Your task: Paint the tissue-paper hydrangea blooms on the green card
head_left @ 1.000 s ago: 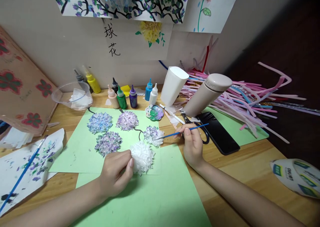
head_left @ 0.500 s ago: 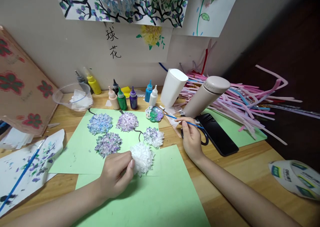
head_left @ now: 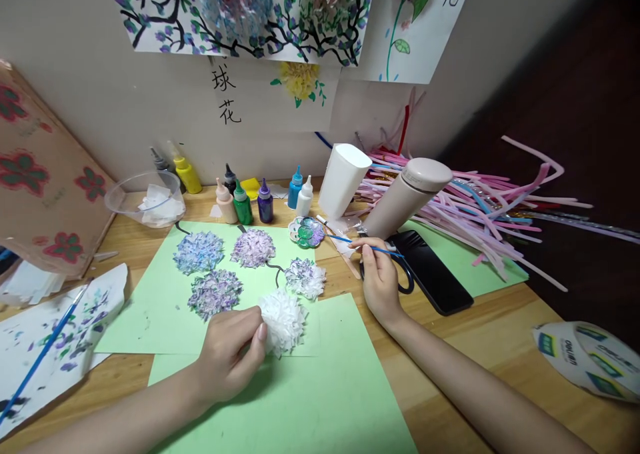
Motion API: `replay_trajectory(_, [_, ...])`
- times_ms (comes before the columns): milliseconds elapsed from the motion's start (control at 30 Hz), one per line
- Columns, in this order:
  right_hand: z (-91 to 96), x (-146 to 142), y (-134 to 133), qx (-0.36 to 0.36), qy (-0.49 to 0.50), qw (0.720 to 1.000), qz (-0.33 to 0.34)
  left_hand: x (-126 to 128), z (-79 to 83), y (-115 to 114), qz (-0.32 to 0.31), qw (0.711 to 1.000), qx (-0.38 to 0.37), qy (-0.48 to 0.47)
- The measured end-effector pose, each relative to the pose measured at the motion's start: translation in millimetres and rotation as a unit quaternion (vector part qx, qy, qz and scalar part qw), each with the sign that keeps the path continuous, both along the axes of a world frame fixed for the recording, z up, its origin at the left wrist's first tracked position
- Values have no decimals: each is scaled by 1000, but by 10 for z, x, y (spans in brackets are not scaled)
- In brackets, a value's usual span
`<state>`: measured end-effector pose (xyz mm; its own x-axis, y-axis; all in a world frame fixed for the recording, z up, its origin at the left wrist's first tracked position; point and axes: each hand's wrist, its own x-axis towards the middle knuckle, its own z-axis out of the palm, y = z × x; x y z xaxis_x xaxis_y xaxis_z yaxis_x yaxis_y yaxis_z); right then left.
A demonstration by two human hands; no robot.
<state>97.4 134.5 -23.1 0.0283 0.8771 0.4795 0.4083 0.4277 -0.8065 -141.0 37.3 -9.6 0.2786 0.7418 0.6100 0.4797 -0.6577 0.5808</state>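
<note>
My left hand is closed on the edge of a white paper flower, a fluffy ball above the green paper. Its fingers hide the flower's left side. Between the fingers of my right hand lies a thin blue paintbrush. The brush tip points left, over the edge of a small flower-shaped paint palette smeared with green and purple. Several painted paper flowers in blue and purple lie on the green sheet, among them a half-white one just behind the white flower.
Paint bottles stand along the wall. A white cup, a beige thermos, black-handled scissors, a phone and pipe cleaners are at right. Another brush rests on paint-stained paper at left; a tape roll is far right.
The view has tilted slightly, so the scene sits a little lower. Both hands keep their holds; the brush tip stays by the palette.
</note>
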Motion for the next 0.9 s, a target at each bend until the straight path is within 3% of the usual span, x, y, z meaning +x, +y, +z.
replay_trajectory(400, [-44, -66, -217, 86, 190, 977, 43, -3, -6, -3, -5, 1000, -2, -2])
replay_trajectory(567, [-62, -73, -243, 118, 154, 979, 55, -6, -8, -6, -4, 1000, -9, 0])
replay_trajectory(700, [-46, -73, -225, 96, 105, 988, 57, -12, -14, -1, -2, 1000, -11, 4])
replay_trajectory(900, [-51, -69, -211, 105, 140, 983, 47, -13, -7, -5, 1, 1000, -8, 6])
